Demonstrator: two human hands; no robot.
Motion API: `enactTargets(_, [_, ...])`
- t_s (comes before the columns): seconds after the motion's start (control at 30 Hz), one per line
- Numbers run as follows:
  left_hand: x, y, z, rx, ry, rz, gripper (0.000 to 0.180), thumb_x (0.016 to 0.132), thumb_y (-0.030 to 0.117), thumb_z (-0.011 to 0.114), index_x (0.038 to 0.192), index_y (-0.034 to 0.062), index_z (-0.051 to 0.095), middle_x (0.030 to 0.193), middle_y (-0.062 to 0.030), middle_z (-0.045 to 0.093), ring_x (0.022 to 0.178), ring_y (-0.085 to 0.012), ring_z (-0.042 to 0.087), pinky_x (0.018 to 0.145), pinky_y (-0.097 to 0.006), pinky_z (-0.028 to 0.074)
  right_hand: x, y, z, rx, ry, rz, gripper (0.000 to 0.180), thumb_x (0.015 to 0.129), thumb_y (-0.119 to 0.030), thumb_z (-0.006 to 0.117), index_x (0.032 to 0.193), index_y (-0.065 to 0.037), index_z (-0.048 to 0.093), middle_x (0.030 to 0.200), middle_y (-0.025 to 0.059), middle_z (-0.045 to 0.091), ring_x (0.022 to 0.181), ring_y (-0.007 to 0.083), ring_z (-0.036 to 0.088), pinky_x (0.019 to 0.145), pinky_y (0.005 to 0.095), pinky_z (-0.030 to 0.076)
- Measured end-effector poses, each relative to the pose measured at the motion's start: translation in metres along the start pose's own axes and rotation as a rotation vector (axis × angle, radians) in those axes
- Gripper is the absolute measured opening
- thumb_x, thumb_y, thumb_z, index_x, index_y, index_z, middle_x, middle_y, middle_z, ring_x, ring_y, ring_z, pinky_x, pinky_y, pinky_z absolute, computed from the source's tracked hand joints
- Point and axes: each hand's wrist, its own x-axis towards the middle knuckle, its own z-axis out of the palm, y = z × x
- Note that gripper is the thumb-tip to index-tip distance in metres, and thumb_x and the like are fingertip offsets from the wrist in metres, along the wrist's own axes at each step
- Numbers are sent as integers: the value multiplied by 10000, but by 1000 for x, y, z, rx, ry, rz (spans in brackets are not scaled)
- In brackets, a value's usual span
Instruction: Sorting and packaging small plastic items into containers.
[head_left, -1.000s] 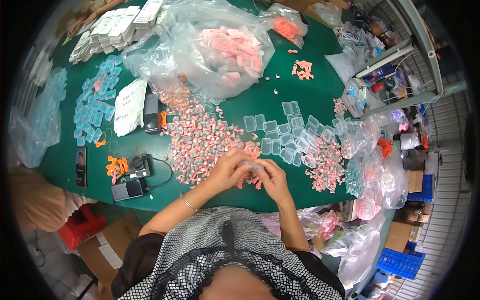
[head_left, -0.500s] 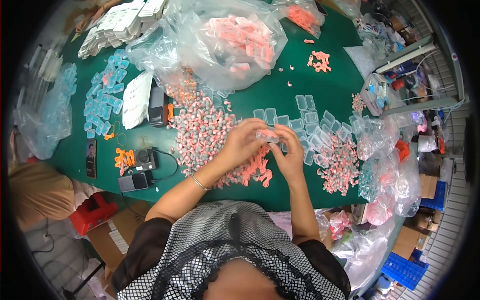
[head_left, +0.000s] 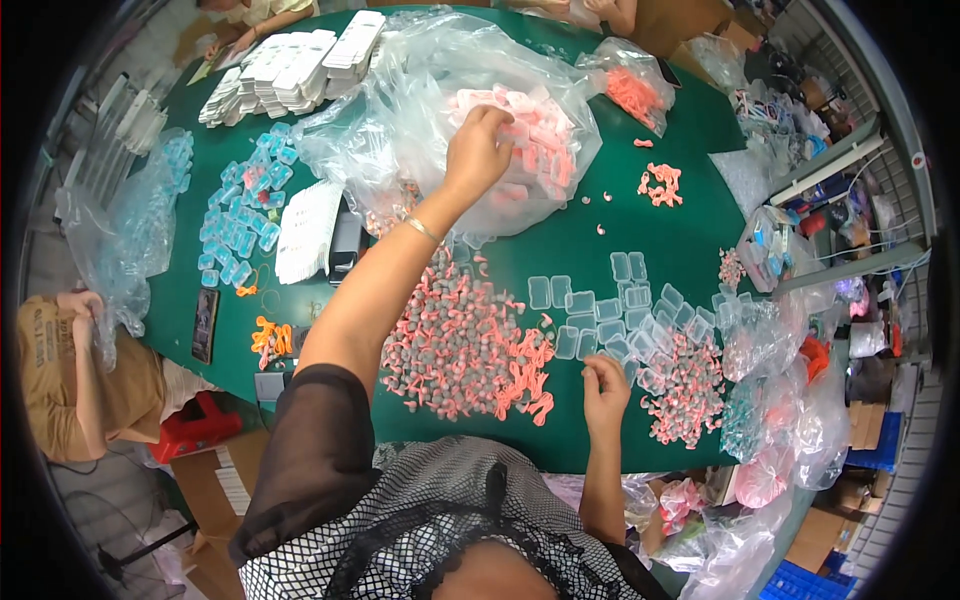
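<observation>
Hand at the bag

Left hand (head_left: 478,150) rests on the clear bag (head_left: 420,110), fingers curled on pink filled cases (head_left: 530,125) inside. Right hand (head_left: 603,385), fingers together, sits well below the bag beside empty cases (head_left: 600,305). Judged: depositing; next, release cleanly.

Her left hand (head_left: 478,150) stretches far forward, arm straight, fingers curled downward; her right hand (head_left: 605,385) stays close, fingers bent inward.
</observation>
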Motion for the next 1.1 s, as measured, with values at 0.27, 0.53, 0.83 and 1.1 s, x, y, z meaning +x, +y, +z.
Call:
enactTargets(0.27, [46, -42, 30, 255, 9, -315, 174, 748, 59, 555, 901, 44, 637, 1015, -180, 609, 947, -349, 607, 804, -439, 503, -14, 5, -4, -47, -34, 21, 107, 839, 16, 583, 924, 17, 650, 907, 84, 620, 755, 138, 587, 669, 245, 473])
enactTargets(0.53, [23, -23, 16, 240, 267, -105, 232, 712, 52, 587, 928, 58, 671, 1000, -167, 614, 967, -368, 568, 792, -430, 502, -17, 1, -3, -20, -114, 83, 117, 888, 14, 561, 986, 21, 624, 967, 53, 586, 761, 106, 574, 700, 218, 475])
enactTargets(0.83, [-51, 178, -180, -1174, -190, 230, 129, 819, 86, 647, 896, -14, 671, 895, -132, 650, 784, -241, 618, 677, -331, 505, -24, -11, 14, -154, -131, 18, 127, 882, 27, 559, 985, 20, 632, 977, 70, 599, 802, 144, 598, 728, 228, 486])
enactTargets(1.1, [-108, 226, -172, -1850, -236, 176, 135, 812, 136, 640, 794, 3, 624, 823, -133, 638, 699, -251, 603, 607, -363, 484, -31, -29, 19, -158, -145, -113, 106, 825, 3, 618, 922, -13, 658, 907, 123, 645, 780, 213, 646, 668, 276, 512])
